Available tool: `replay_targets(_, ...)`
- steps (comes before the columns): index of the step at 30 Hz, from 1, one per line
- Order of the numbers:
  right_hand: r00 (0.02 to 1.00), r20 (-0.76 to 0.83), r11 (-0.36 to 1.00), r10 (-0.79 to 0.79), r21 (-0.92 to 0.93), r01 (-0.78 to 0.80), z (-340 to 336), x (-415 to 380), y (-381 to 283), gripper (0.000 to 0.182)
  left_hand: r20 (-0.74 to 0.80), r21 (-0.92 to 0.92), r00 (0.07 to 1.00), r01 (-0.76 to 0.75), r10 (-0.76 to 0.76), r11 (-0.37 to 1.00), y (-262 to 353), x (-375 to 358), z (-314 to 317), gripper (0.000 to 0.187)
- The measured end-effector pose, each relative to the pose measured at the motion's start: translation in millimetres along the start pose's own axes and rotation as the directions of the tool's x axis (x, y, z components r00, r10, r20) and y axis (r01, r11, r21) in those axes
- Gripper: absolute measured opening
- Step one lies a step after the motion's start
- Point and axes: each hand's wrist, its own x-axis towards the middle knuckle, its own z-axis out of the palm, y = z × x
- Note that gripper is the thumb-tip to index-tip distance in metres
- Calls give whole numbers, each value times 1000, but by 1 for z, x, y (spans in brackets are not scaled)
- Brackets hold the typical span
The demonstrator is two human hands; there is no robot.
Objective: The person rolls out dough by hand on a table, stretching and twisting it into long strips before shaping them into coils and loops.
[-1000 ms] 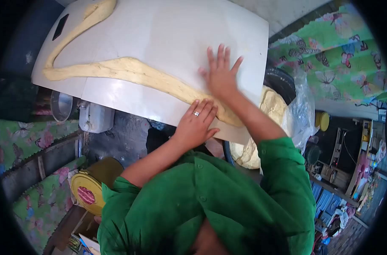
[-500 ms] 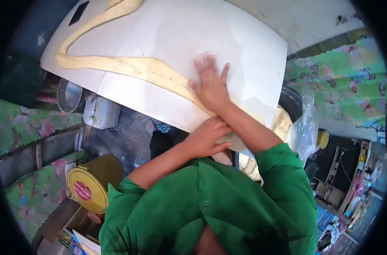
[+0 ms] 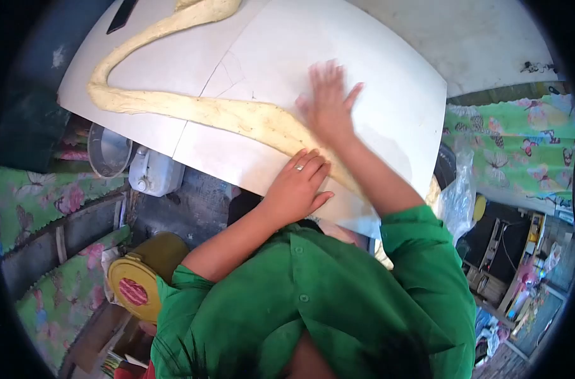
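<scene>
A long, uneven strip of pale yellow dough (image 3: pixel 237 117) snakes across a white tabletop (image 3: pixel 376 76), bending back at the far left. My left hand (image 3: pixel 300 183), with a ring on one finger, rests its fingertips on the dough near the table's front edge; its thumb is stretched apart. Farther out, my right hand (image 3: pixel 331 107) is flat with fingers spread, over the white surface just beyond the dough; motion blurs its fingers. The dough's narrow end reaches down beside my right forearm.
A dark phone-like slab (image 3: pixel 122 16) lies at the table's far left. Below the table's left side are a white jug (image 3: pixel 154 172) and a metal pot (image 3: pixel 108 151). A yellow-lidded bucket (image 3: pixel 135 287) stands at lower left. Clear plastic (image 3: pixel 458 189) hangs at right.
My left hand has moved from near my right wrist up onto the dough. The right hand has shifted slightly right and outward, fingers still spread. The whole view has shifted a little.
</scene>
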Motion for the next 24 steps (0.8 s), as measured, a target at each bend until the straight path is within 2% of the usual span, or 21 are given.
replay_targets(1,978,-136,987,160,-2,-162,5,16,11,69,32,-30,999,-25,26,999,0,-4,-4,53)
replay_targets(3,975,-97,963,200,-163,-214,0,36,21,70,58,-71,995,-78,82,994,-14,-6,-17,52)
replay_targets(5,992,-82,995,91,-34,-94,0,17,-17,69,47,-87,991,-120,125,989,-31,-5,-36,51)
replay_targets(6,950,302,997,-82,36,75,-20,3,-32,68,16,-39,995,-100,101,994,-39,-3,-48,56)
replay_targets(7,945,319,997,-73,39,64,-15,10,-24,68,28,-55,995,-94,96,994,-46,-2,-56,56)
replay_targets(8,980,144,991,134,-32,-130,-5,21,-10,68,17,68,999,-40,39,997,-53,-1,-65,60)
replay_targets(9,943,-60,941,328,-70,-332,-2,36,-4,67,-2,200,1000,3,-2,980,-60,0,-73,63)
replay_targets(10,937,-39,926,347,-141,-349,-3,45,-2,67,58,243,996,48,-63,969,-69,-3,-77,67)
replay_targets(11,936,-57,925,348,-140,-353,0,50,-9,67,52,253,997,35,-50,967,-78,-5,-80,67)
replay_targets(13,987,84,988,139,-82,-132,-2,51,-41,67,129,183,992,-32,8,983,-93,-11,-79,66)
replay_targets(14,983,177,999,42,-38,-36,-1,42,-52,66,98,190,994,-55,37,980,-98,-13,-76,64)
replay_targets(15,978,199,998,60,-34,-54,3,43,-46,66,121,171,992,-53,33,984,-95,-17,-76,64)
replay_targets(17,958,-99,944,271,-166,-284,16,74,-19,67,113,163,993,-51,33,985,-94,-11,-82,60)
replay_targets(19,981,-152,990,117,-56,-127,22,67,-47,66,128,159,991,-47,26,986,-94,-13,-86,59)
replay_targets(20,995,94,999,33,-28,-30,6,69,-62,66,152,139,988,-33,12,990,-93,-12,-85,57)
replay_targets(21,937,347,999,-52,21,47,-9,67,-71,66,143,128,990,-13,-5,992,-94,-9,-83,57)
replay_targets(22,988,134,997,82,-12,-81,7,72,-57,65,118,136,993,-34,18,990,-92,-11,-83,57)
replay_targets(23,972,-107,977,209,-15,-212,27,88,-39,64,87,161,995,-64,50,985,-93,-12,-84,56)
replay_targets(24,966,-103,965,238,-90,-248,30,99,-36,64,62,162,996,-70,61,984,-93,-12,-84,55)
